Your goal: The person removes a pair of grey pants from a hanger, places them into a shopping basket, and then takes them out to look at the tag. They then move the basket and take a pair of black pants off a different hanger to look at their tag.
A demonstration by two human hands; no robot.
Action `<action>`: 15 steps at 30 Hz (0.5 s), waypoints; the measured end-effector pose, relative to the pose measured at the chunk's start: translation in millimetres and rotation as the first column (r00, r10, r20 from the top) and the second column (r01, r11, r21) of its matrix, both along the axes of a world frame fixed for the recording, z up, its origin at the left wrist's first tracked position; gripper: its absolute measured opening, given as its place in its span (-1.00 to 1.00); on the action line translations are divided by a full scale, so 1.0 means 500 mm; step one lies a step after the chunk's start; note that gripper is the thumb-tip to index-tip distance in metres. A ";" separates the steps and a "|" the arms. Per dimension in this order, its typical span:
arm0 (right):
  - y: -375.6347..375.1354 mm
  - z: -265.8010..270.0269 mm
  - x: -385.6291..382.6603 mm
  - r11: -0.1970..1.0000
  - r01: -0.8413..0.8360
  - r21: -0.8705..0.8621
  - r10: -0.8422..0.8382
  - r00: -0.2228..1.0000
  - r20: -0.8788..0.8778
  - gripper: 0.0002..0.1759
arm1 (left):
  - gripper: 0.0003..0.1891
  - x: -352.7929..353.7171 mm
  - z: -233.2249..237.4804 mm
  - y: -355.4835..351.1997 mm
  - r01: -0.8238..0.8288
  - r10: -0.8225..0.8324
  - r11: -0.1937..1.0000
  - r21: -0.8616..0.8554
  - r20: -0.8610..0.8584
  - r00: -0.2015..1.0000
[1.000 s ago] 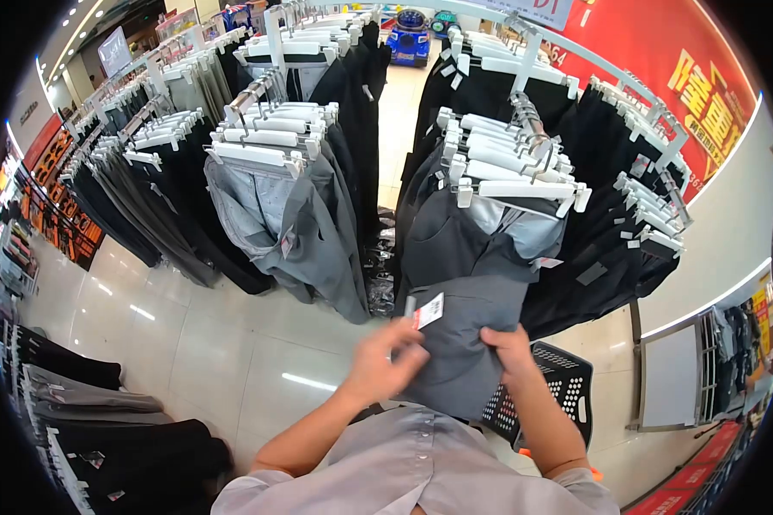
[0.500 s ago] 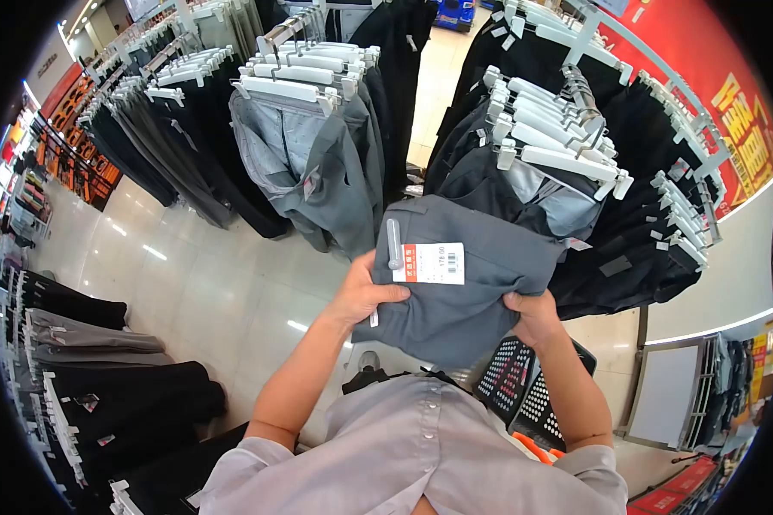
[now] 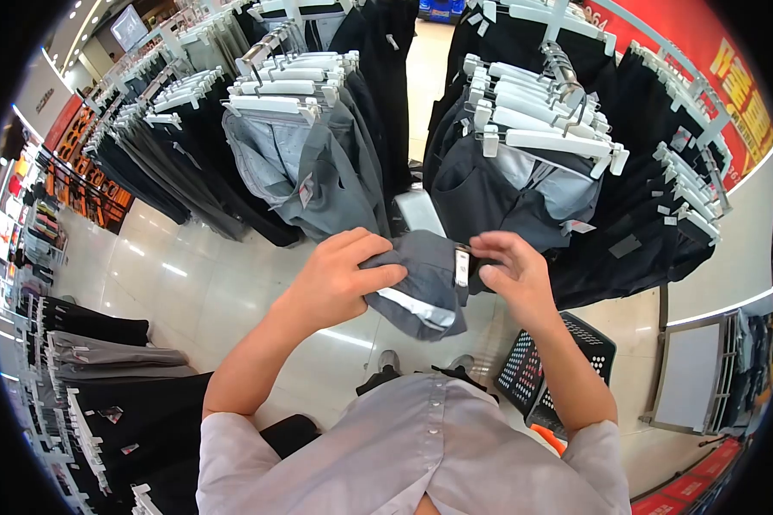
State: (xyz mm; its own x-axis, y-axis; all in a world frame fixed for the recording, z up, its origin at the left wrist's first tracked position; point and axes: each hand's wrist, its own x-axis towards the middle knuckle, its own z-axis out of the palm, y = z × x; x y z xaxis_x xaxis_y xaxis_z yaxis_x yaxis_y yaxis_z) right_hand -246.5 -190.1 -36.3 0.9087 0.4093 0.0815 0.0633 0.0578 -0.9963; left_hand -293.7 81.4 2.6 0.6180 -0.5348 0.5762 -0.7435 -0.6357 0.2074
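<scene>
Bunched dark grey trousers hang between my hands in front of my body. My left hand is closed on their left side, thumb on top. A pale strip of lining shows along the lower part of the cloth. My right hand is beside the right edge, fingers curved and apart, near a small white label. Whether its fingertips touch the cloth is unclear. A larger white tag sticks out above the trousers, toward the racks.
Grey trousers hang on white hangers ahead on the left, dark trousers ahead on the right. A black perforated basket stands on the floor at my right. Folded-over black trousers hang at the lower left.
The trousers, spread flat with the price tag facing up before, are now bunched and turned. My right hand has loosened its hold and risen; my left hand has moved up a little.
</scene>
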 end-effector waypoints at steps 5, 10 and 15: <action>0.041 0.053 0.001 0.979 -0.197 0.044 0.201 0.971 -0.131 -0.36 | -0.62 -0.016 0.012 -0.005 -0.008 0.013 0.998 -0.065 0.066 0.998; 0.077 0.032 0.014 0.929 -0.324 -0.180 0.320 0.946 -0.056 -0.36 | -0.67 -0.030 0.014 -0.002 -0.043 0.059 0.987 -0.157 0.096 0.994; 0.126 0.077 0.025 0.876 -0.481 -0.034 0.460 0.855 -0.238 -0.67 | -0.71 -0.033 0.003 -0.016 0.011 0.008 0.988 -0.154 0.126 0.992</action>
State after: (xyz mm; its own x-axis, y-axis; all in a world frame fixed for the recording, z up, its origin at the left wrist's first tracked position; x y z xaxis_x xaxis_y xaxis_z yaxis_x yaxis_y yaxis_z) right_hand -234.1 -126.9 2.4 0.5959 0.7887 -0.1510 -0.1653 -0.0635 -0.9842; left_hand -310.2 73.4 4.0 0.5347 -0.4344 0.7248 -0.7709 -0.6021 0.2078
